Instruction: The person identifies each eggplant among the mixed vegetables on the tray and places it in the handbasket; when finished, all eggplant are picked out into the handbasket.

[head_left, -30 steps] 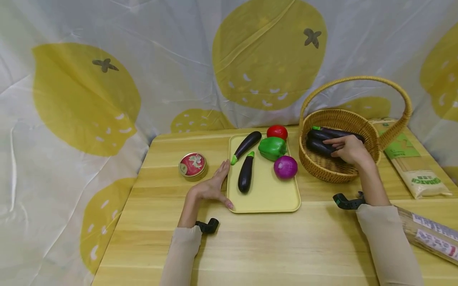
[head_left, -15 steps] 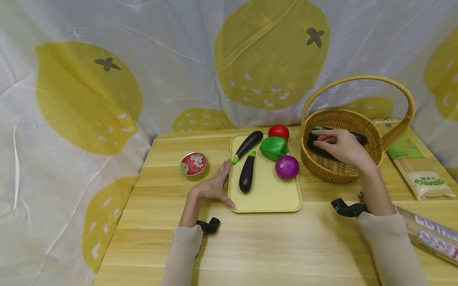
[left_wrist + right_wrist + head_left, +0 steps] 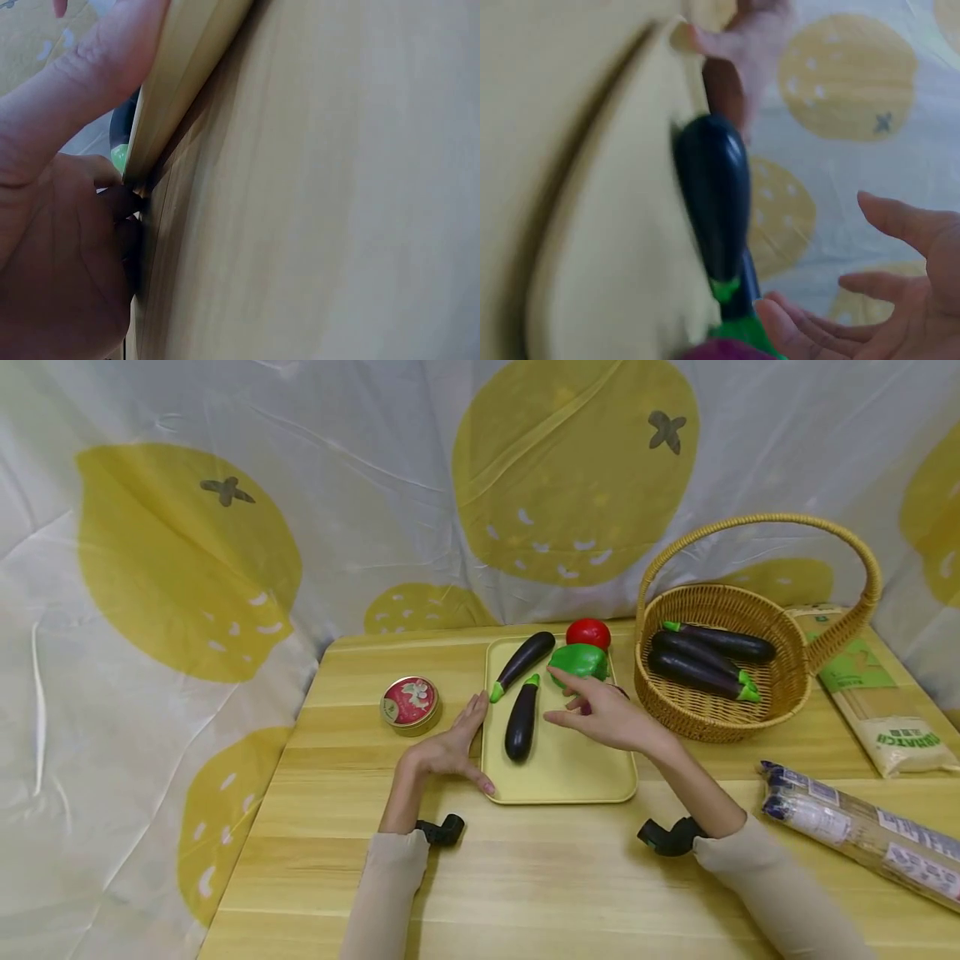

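My left hand (image 3: pixel 448 747) spreads thumb and fingers along the left edge of a yellow tray (image 3: pixel 570 785), the thumb at its near corner. On the tray lie two eggplants, one slanting at the back (image 3: pixel 525 662) and one nearer the middle (image 3: pixel 521 727). A green bell pepper (image 3: pixel 581 662) and a red tomato (image 3: pixel 588 633) sit at the back right. Over the tray's right half hovers my right hand (image 3: pixel 611 714), fingers extended, holding nothing. It mostly hides the purple onion (image 3: pixel 724 350), whose top shows in the right wrist view.
A wicker basket (image 3: pixel 678 714) with a tall handle holds three eggplants (image 3: pixel 693 675). Behind its right side lies a noodle packet (image 3: pixel 862 693), and nearer, another long packet (image 3: pixel 855 827). A round red tin (image 3: pixel 410 703) stands left of the tray on the wooden table (image 3: pixel 540 893).
My right hand has left the eggplants in the basket and moved left over the tray, now covering most of the onion. My left hand stays at the tray's edge.
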